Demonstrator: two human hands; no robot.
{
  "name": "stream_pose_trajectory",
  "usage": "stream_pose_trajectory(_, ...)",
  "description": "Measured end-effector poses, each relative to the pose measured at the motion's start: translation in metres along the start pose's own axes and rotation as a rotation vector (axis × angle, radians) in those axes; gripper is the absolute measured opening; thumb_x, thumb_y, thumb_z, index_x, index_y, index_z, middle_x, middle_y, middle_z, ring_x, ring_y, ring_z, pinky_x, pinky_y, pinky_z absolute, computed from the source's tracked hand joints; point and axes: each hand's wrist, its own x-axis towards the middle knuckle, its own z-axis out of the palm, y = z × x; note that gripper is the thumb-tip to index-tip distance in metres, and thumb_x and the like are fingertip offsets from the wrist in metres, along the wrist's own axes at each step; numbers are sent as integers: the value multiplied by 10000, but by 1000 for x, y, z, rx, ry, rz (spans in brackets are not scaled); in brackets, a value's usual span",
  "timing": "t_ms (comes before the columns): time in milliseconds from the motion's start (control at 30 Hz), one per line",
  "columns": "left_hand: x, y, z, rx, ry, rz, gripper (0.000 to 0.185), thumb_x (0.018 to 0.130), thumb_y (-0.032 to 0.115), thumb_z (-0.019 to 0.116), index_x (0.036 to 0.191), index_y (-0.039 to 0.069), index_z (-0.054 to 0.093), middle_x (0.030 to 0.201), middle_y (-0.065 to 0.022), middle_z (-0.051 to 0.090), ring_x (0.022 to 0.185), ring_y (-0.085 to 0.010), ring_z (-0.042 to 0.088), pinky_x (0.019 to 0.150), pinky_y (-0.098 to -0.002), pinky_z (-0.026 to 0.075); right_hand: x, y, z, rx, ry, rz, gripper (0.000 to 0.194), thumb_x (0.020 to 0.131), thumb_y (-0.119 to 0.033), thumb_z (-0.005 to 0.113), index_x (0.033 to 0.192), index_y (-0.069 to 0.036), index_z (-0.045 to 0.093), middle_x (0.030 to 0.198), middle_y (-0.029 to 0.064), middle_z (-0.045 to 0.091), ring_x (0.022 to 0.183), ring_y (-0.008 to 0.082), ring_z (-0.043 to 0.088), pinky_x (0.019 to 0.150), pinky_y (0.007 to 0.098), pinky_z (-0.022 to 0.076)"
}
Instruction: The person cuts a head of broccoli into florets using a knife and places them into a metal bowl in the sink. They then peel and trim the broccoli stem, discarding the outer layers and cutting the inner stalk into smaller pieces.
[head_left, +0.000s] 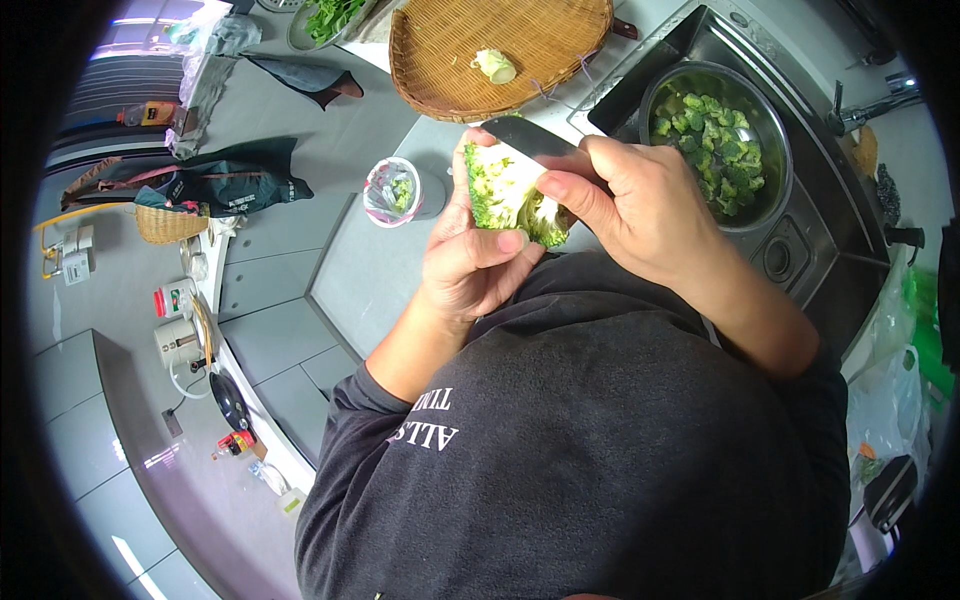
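Observation:
My left hand (469, 262) holds a piece of broccoli head (510, 191) with its pale cut side turned up, in front of my chest. In my right hand (637, 202) is a kitchen knife (532, 141); its wide dark blade lies against the upper edge of the broccoli, and the handle is hidden by my fingers. My right thumb rests on the pale stems. Beyond the hands, a round woven bamboo tray (442, 45) bears a peeled broccoli stalk (496, 66). A metal bowl (784, 169) of cut broccoli florets (712, 150) in water stands in the sink at the right.
A small lined bin (431, 199) with green scraps stands below the counter. The steel sink (817, 247) has a faucet (874, 105) at its far side. A dish of leafy greens (330, 19) sits at the top. Plastic bags (889, 405) lie at the right.

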Motion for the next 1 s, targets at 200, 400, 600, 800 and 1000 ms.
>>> stream_pose_trajectory(200,1,-2,0,50,33,33,750,705,-109,513,1323,241,275,1235,-130,479,1181,-313,479,992,-441,396,0,2,0,-48,-16,-17,291,894,-233,637,774,24,575,655,142,641,559,213,645,485,294,472)
stream_pose_trajectory(400,5,-11,1,30,80,63,633,757,-60,496,1317,161,300,1212,-134,491,1162,-303,500,1006,-448,406,-2,11,5,-58,27,-15,338,882,-296,638,701,-21,559,599,138,600,533,273,624,466,341,469)
stream_pose_trajectory(600,17,9,-25,-14,192,110,479,776,22,534,1241,30,419,1242,-158,503,1217,-352,466,1091,-535,319,-15,4,-1,18,-108,-8,236,873,-210,664,820,19,632,664,117,650,583,174,655,502,283,480)
stream_pose_trajectory(800,12,8,-30,8,133,182,538,744,90,564,1272,64,462,1344,-217,417,1302,-508,298,1100,-591,265,-35,72,-11,-289,-249,585,323,866,-309,637,786,4,628,645,202,606,627,367,627,568,414,485)
stream_pose_trajectory(1000,15,9,-22,-54,82,104,608,741,87,561,1329,68,403,1355,-201,412,1323,-549,221,1099,-596,269,-88,134,-3,-487,-404,693,325,813,-293,672,825,24,605,771,237,633,799,397,633,708,480,477)
